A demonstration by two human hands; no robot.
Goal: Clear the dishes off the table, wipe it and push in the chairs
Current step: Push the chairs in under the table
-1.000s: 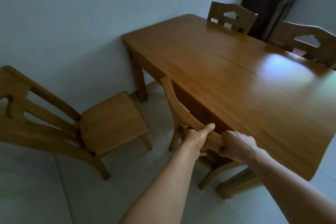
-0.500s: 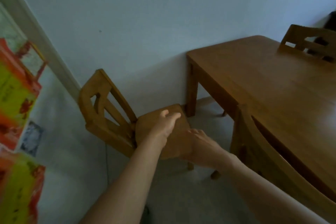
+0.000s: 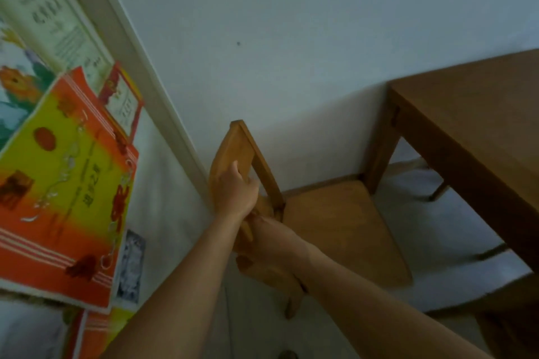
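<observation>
gripping the wooden chair (image 3: 335,221) backrest, left hand (image 3: 234,194) and right hand (image 3: 274,237).

Two bare forearms, left hand (image 3: 234,191), right hand (image 3: 275,239), no sleeves, no jewellery visible

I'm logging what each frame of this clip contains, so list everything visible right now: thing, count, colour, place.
chair: one, brown wood, centre, standing clear of the table with its seat facing it, back rail held by both hands.
table: one, brown wood, right side, against the wall; only part in view.
second chair: one, brown wood, lower right corner, partly seen and blurred.
wall: pale, behind chair and table.
door frame: one, off-white, running diagonally at left.
cartons: at least two, orange and yellow, stacked at left.
posters: several, printed, upper left, blurred.
floor: pale, under the furniture.
left hand: gripping the chair's back rail.
right hand: lower on the same chair back.
</observation>
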